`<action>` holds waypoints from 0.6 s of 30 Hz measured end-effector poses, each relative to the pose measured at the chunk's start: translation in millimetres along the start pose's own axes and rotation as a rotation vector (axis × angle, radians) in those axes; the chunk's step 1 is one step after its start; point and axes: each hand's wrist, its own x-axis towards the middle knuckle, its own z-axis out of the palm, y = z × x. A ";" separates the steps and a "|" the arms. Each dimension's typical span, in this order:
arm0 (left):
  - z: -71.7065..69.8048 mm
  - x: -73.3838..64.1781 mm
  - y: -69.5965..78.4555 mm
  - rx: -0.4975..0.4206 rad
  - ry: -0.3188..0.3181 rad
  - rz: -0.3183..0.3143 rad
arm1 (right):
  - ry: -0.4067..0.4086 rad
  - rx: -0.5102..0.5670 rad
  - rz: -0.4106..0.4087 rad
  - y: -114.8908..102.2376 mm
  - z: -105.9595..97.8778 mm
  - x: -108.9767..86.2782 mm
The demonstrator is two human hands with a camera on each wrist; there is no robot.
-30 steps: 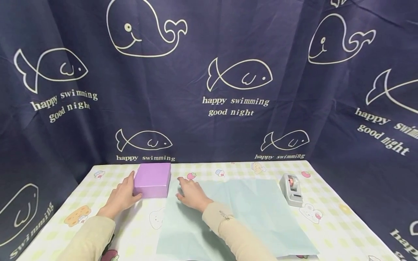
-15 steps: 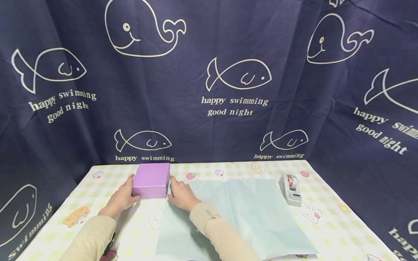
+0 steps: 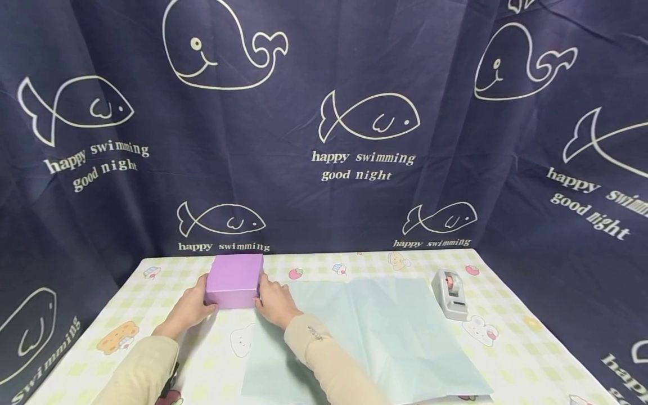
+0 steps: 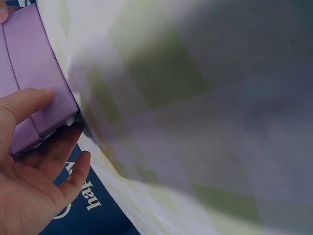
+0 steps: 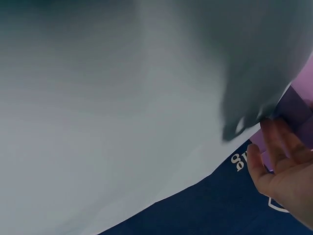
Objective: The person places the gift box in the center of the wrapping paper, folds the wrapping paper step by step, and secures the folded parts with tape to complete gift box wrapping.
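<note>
A purple box (image 3: 234,275) sits at the back left of the table. My left hand (image 3: 187,308) holds its left side, with the thumb across the near face. In the left wrist view, a seam runs round the box (image 4: 36,63), and the left hand's fingers (image 4: 63,152) reach along its side. At the right side my right hand (image 3: 275,302) grips the box too; some of its fingers are hidden in the head view. Pale blue paper (image 3: 390,343) lies flat and creased, partly under the right forearm.
To the right of the paper stands a grey tape dispenser (image 3: 450,293) with a roll in it. A checked, printed tablecloth (image 3: 526,360) covers the table. Behind it hangs a dark blue curtain (image 3: 293,197) with white fish and whales.
My right hand has moved left, from over the paper's corner to the box's right side. The left hand stays at the left side, and the box has hardly moved.
</note>
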 end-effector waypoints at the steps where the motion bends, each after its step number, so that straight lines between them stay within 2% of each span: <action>1: 0.0 0.5 0.4 0.001 0.001 0.000 | 0.004 -0.010 -0.003 -0.4 0.3 0.2; 11: -5.5 -1.3 4.3 -0.001 0.021 0.018 | 0.010 -0.018 -0.025 -6.9 -2.2 0.7; 18: -16.0 -2.1 8.0 0.009 0.068 0.059 | 0.042 -0.027 -0.061 -10.2 -16.2 1.4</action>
